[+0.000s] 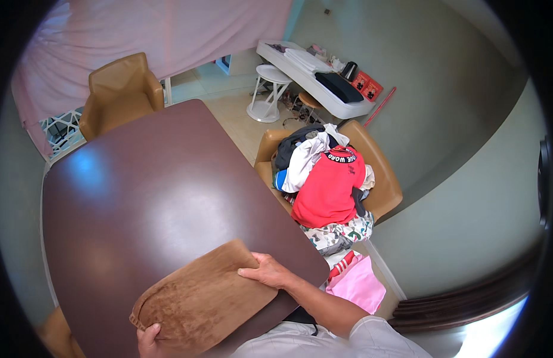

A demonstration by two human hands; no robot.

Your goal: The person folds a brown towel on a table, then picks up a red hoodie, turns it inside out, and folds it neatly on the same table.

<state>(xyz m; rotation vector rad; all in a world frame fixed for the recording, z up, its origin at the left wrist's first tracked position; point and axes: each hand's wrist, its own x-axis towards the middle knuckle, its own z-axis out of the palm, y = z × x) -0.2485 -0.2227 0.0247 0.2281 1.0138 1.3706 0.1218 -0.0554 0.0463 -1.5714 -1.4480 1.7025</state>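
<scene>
A brown, suede-like piece of cloth (205, 295), folded into a long flat shape, is stretched between my two hands over the near edge of the dark table (151, 197). My right hand (268, 271) grips its far right edge, thumb on top and fingers beneath. At its lower left corner my left hand (148, 341) pinches the cloth with the thumb on top; the rest of that hand is partly cut off by the picture's lower edge. The upper face of the cloth looks mottled toward the left and smoother at the right.
Right of the table, a tan armchair (380, 179) bears a heap of clothes with a red shirt (330, 188) on top. Pink cloth (357, 286) lies below it. Another tan armchair (124, 89) stands beyond the table. A white stool (269, 89) and a white counter (354, 109) are farther back.
</scene>
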